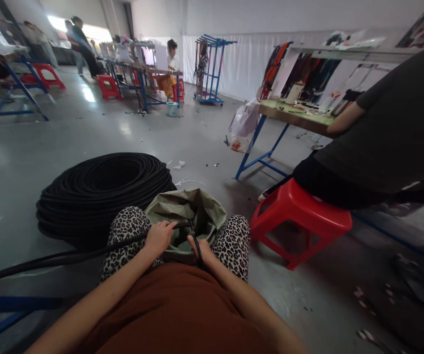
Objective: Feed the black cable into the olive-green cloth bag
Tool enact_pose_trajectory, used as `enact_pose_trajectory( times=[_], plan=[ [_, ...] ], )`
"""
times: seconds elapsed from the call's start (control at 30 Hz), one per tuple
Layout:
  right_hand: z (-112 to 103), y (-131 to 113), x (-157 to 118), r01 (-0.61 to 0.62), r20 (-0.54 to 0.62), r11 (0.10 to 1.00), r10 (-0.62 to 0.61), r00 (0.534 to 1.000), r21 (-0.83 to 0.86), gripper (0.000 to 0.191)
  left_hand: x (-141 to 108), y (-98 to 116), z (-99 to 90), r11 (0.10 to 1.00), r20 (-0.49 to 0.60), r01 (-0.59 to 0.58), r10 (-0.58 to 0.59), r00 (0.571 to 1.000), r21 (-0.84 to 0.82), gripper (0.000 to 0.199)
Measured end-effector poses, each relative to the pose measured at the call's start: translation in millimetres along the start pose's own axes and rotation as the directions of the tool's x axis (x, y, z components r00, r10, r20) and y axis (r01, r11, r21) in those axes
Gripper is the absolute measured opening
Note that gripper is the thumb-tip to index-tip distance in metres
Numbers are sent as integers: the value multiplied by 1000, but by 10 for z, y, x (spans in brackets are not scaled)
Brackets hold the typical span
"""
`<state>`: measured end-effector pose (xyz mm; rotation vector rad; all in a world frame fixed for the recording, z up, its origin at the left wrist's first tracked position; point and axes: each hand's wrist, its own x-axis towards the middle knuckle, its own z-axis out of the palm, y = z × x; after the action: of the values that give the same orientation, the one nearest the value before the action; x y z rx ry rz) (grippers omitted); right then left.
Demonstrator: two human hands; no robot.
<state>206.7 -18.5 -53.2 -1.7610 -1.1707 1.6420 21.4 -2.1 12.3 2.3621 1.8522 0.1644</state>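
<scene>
My left hand (pixel 159 237) is closed around a thick black cord (pixel 123 242), which runs off to the left past my knee. The cord's end lies over the mouth of an olive-green sack (pixel 212 209) between my knees. Close beside it, my right hand (pixel 203 250) grips a black-handled hand tool (pixel 197 244), whose head touches or nearly touches the cord end. Its exact kind is too small to make out. A big coil of black cord (pixel 101 196) lies on the floor ahead of my left knee.
At my right, a person in a dark shirt (pixel 389 118) sits on a red stool (pixel 300 211) at a workbench (pixel 296 114). From its corner hangs a plastic bag (pixel 242 125). Farther back are a blue rack (pixel 214 69), worktables and several people. A blue metal bar (pixel 16 303) is at lower left.
</scene>
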Motion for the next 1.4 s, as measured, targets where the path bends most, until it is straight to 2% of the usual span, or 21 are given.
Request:
enact_pose_trajectory(
  times=[0.2, 0.47, 0.6, 0.93, 1.2, 1.33, 1.4],
  plan=[
    [5, -42, -48, -12, -32, 997, 10, 999, -70, 49, -1, 13, -70, 999, 21, 38, -38, 999, -7, 36],
    [-1, 13, -10, 56, -5, 988, -57, 998, -142, 50, 57, -23, -80, 999, 35, 28, -29, 999, 34, 37],
    [-3, -15, -28, 12, -7, 990, -13, 1000, -139, 51, 70, -41, -70, 999, 26, 19, -20, 999, 40, 37],
    [-19, -65, -78, 1, 1, 981, -1, 1000, -192, 50, 56, -64, -39, 998, 3, 21, -21, 1000, 51, 36],
    [-8, -38, 3, -97, -51, 994, 95, 994, -45, 48, 44, -78, -55, 999, -28, 38, -37, 999, 11, 37],
    [34, 21, 81, -167, -14, 977, 170, 985, 134, 43, 43, -88, -69, 996, -80, 54, -60, 995, -69, 36],
    [54, 65, 120, -175, 48, 965, 169, 984, 195, 43, 44, -93, -68, 994, -106, 60, -70, 992, -97, 36]
  ],
)
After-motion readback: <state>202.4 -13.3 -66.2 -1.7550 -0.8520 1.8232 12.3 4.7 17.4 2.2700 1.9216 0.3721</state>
